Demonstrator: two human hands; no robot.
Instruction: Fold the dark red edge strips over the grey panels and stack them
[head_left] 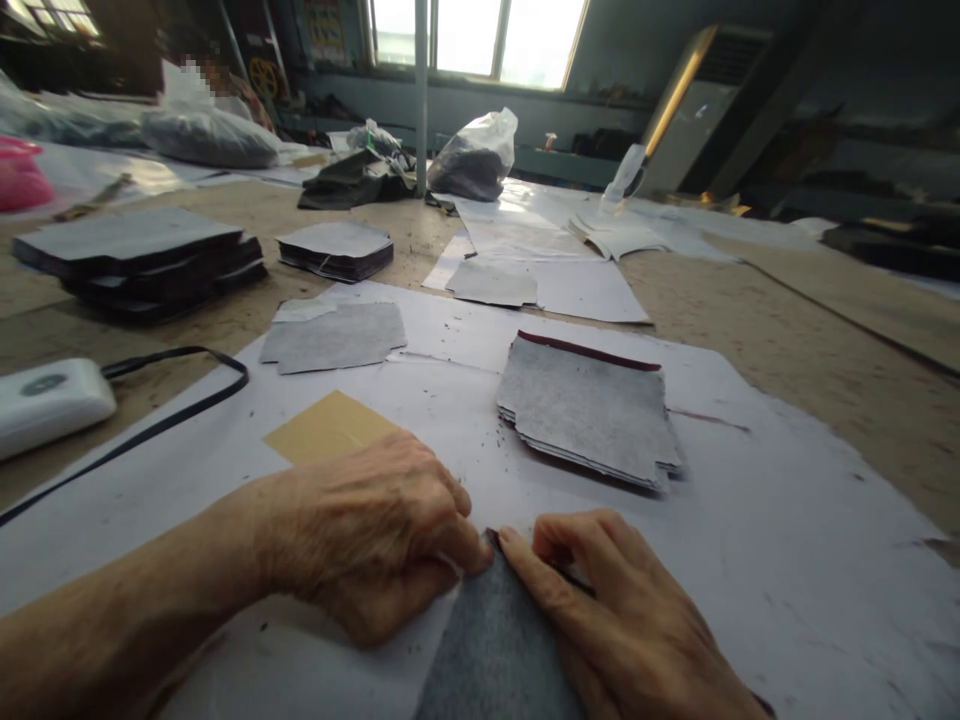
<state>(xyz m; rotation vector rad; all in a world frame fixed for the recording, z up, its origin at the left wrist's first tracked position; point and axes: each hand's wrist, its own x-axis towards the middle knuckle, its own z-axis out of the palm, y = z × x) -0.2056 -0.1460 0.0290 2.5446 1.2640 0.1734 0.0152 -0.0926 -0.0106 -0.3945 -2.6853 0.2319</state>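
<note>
A grey-backed piece of sheet material (491, 640) lies on white paper at the near edge, a bit of dark edge showing at its tip. My left hand (382, 540) has its fingers curled, thumb and forefinger closed at that tip. On the piece's right edge, my right hand (622, 610) presses a straight forefinger close to the tip, its other fingers bent under. A thin dark strip shows beneath that hand; whether it belongs to the piece I cannot tell. Beyond the right hand sits a small stack of notched grey pieces (589, 410) with a dark red folded edge on top.
A yellow square (330, 428) and a single grey piece (337, 335) lie on the white paper (787, 500). Farther left are two stacks of pieces (135, 245) (337, 245) and a white device (52, 400) with a black strap. Bags (476, 155) and a pole stand behind; a person is at back left.
</note>
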